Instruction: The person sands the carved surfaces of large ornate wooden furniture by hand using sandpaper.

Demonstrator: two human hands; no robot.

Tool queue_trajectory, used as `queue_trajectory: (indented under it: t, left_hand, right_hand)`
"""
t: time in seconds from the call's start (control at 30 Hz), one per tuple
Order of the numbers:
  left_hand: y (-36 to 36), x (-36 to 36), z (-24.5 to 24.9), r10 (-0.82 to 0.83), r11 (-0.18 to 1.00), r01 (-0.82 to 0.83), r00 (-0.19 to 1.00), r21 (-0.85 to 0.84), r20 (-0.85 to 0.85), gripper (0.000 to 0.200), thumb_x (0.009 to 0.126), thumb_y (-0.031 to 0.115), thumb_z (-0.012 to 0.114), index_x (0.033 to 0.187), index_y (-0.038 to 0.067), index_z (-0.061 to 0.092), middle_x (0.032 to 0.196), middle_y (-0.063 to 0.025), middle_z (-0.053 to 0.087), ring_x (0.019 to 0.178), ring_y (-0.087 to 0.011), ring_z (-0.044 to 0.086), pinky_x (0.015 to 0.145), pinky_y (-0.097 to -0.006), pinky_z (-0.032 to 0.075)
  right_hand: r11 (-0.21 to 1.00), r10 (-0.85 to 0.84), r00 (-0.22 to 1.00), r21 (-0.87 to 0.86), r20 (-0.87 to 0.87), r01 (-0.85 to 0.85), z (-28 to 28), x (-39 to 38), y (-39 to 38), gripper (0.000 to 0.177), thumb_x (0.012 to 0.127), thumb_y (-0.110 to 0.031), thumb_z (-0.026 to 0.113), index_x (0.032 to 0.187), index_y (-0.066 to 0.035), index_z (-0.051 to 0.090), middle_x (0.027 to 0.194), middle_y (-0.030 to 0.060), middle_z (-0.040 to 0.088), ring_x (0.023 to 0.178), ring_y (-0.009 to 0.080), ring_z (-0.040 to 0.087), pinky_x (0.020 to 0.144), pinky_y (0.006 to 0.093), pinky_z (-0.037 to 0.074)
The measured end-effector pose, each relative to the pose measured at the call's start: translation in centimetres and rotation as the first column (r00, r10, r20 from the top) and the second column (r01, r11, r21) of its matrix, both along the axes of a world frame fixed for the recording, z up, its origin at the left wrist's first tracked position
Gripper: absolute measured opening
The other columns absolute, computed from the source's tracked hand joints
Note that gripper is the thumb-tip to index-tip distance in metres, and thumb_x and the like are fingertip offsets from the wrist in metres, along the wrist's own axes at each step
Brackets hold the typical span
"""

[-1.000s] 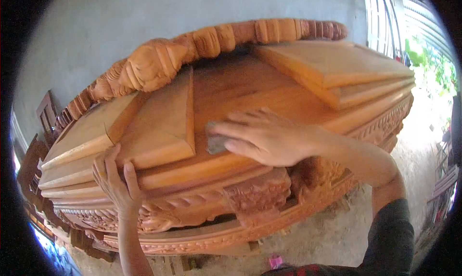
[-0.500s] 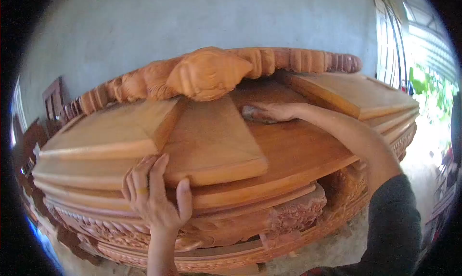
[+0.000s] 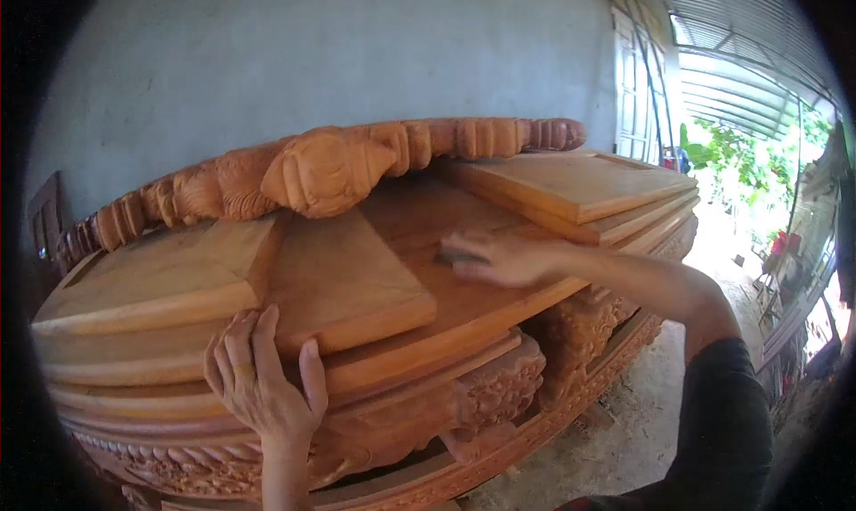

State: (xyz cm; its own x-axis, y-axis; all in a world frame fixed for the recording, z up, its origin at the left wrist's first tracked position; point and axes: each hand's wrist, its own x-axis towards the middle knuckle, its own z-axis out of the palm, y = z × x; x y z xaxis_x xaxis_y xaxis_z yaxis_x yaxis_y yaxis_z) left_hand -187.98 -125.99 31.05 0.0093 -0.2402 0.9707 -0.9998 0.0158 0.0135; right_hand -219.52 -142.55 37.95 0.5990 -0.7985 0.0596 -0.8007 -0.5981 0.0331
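My left hand, with a ring on one finger, rests spread against the front edge of a carved wooden cabinet. Its fingertips lie by the corner where a raised wooden panel meets a flat wedge-shaped board. My right hand, blurred by motion, reaches across to the recessed reddish top between that board and the right raised panel. Under its curled fingers is a small dark pad, pressed close over the wood; its exact kind is too blurred to make out.
A thick turned and carved wooden post lies across the back of the top, near a grey-blue wall. Carved mouldings project at the front, above a concrete floor. A window grille and an open side are at right.
My right hand has moved over the top with the dark pad, nearer the front edge. My left hand keeps its place on the edge. The view has turned right.
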Motion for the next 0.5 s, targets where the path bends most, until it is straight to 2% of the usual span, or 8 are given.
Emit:
queue_trajectory:
  t: [0.13, 0.2, 0.23, 0.27, 0.3, 0.33, 0.43, 0.5]
  left_hand:
    - [-0.1, 0.1, -0.1, 0.0, 1.0, 0.0, 1.0, -0.017, -0.012, 0.046, 0.088, 0.042, 0.058, 0.115, 0.005, 0.065, 0.112, -0.0114, 0.062, 0.11, -0.0318, 0.056, 0.101, -0.0471, 0.035]
    - [-0.7, 0.2, -0.8, -0.009, 0.997, 0.008, 1.0, -0.081, -0.012, 0.045, 0.085, 0.045, 0.062, 0.113, 0.01, 0.066, 0.112, -0.0097, 0.062, 0.11, -0.0297, 0.056, 0.1, -0.0466, 0.036]
    - [-1.1, 0.1, -1.0, -0.062, 0.994, 0.059, 0.997, -0.094, -0.034, 0.043, 0.084, 0.045, 0.064, 0.11, 0.012, 0.066, 0.11, -0.0094, 0.062, 0.11, -0.0292, 0.056, 0.099, -0.0466, 0.036]
    - [-1.4, -0.1, -1.3, -0.087, 0.992, 0.081, 0.995, -0.1, -0.055, 0.041, 0.082, 0.046, 0.066, 0.108, 0.013, 0.066, 0.109, -0.009, 0.062, 0.109, -0.0286, 0.056, 0.098, -0.0465, 0.037]
    - [-1.5, -0.1, -1.1, -0.168, 0.981, 0.158, 0.982, -0.117, -0.082, 0.039, 0.081, 0.045, 0.068, 0.103, 0.013, 0.066, 0.105, -0.0087, 0.06, 0.107, -0.0283, 0.056, 0.097, -0.0468, 0.037]
    - [-1.2, -0.5, -1.1, -0.136, 0.986, 0.124, 0.984, -0.11, -0.111, 0.039, 0.082, 0.045, 0.067, 0.1, 0.011, 0.066, 0.105, -0.0089, 0.059, 0.108, -0.0282, 0.055, 0.099, -0.0469, 0.037]
    - [-1.6, -0.1, -1.0, -0.202, 0.967, 0.188, 0.977, -0.17, -0.064, 0.042, 0.082, 0.044, 0.066, 0.106, 0.01, 0.063, 0.108, -0.0116, 0.056, 0.108, -0.0297, 0.054, 0.098, -0.0473, 0.036]
    - [-0.8, 0.7, -1.1, -0.147, 0.981, 0.138, 0.987, -0.136, -0.062, 0.041, 0.083, 0.044, 0.065, 0.105, 0.009, 0.064, 0.107, -0.0113, 0.056, 0.106, -0.0295, 0.054, 0.097, -0.047, 0.036]
  right_hand:
    - [0.997, 0.063, 0.998, 0.046, 0.006, -0.064, 0.5, -2.1, 4.8, 0.065, 0.105, -0.051, 0.027, 0.155, -0.01, 0.021, 0.16, 0.017, 0.022, 0.149, 0.0333, 0.017, 0.121, 0.041, 0.017]
    - [0.991, 0.101, 0.992, 0.079, 0.071, -0.106, 0.1, -3.2, 1.0, 0.063, 0.105, -0.047, 0.03, 0.155, -0.01, 0.02, 0.161, 0.017, 0.02, 0.149, 0.0313, 0.017, 0.122, 0.041, 0.014]
    - [0.97, 0.123, 0.973, 0.184, 0.197, -0.16, 1.6, -1.8, 1.3, 0.062, 0.106, -0.044, 0.033, 0.155, -0.008, 0.021, 0.161, 0.0159, 0.021, 0.149, 0.029, 0.017, 0.122, 0.0413, 0.013]
    - [0.98, 0.104, 0.964, 0.143, 0.245, -0.142, 0.1, -3.4, -2.5, 0.061, 0.106, -0.043, 0.033, 0.154, -0.006, 0.024, 0.16, 0.0141, 0.024, 0.149, 0.0267, 0.019, 0.122, 0.0396, 0.014]
    - [0.988, -0.028, 0.966, 0.153, 0.258, -0.012, -0.7, -4.7, -6.2, 0.058, 0.106, -0.041, 0.034, 0.152, -0.005, 0.029, 0.158, 0.0142, 0.027, 0.147, 0.0255, 0.023, 0.123, 0.037, 0.015]
    - [0.982, -0.122, 0.962, 0.168, 0.243, 0.082, -0.1, -4.3, -7.7, 0.058, 0.107, -0.04, 0.032, 0.152, -0.004, 0.031, 0.159, 0.0141, 0.026, 0.146, 0.0254, 0.026, 0.123, 0.036, 0.014]
    - [0.957, -0.013, 0.935, 0.277, 0.354, -0.091, -1.4, -1.3, -13.6, 0.066, 0.106, -0.047, 0.028, 0.154, -0.001, 0.023, 0.161, 0.0171, 0.019, 0.15, 0.0267, 0.015, 0.123, 0.0365, 0.011]
    - [0.973, -0.019, 0.965, 0.228, 0.263, -0.043, -1.9, -0.9, -14.2, 0.069, 0.105, -0.05, 0.028, 0.154, -0.002, 0.021, 0.162, 0.0153, 0.017, 0.15, 0.0267, 0.013, 0.123, 0.037, 0.011]
